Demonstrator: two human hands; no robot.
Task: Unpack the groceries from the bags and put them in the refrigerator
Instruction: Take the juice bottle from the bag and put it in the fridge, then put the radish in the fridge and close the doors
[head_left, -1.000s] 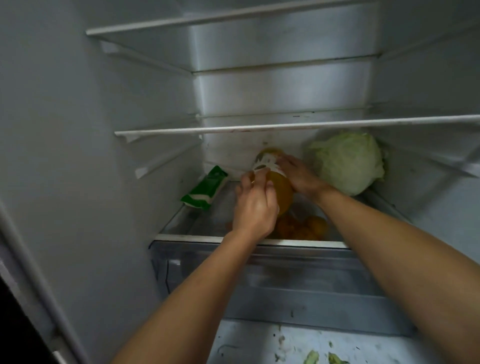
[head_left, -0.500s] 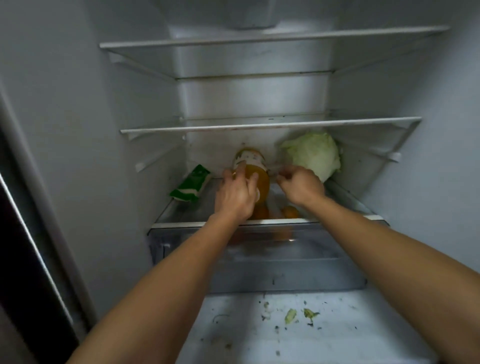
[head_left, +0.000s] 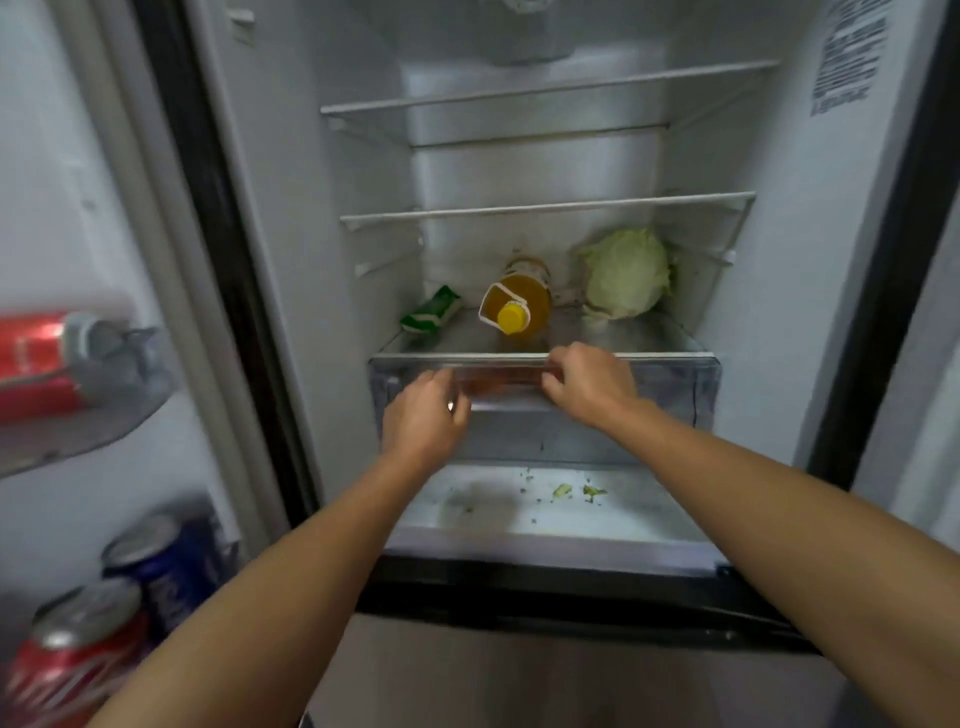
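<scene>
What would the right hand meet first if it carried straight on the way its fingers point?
The right hand is at the drawer front, so it would likely meet that at once; whether it already touches is unclear.

Clear glossy plastic drawer (head_left: 696, 384)

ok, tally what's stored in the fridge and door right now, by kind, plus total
Bottle of orange liquid, lying on the shelf: 1
Cabbage: 1
Green packet: 1
Red cans in the door: 2
Blue can in the door: 1
Total: 6
Drawer contents are too blurred to count.
</scene>
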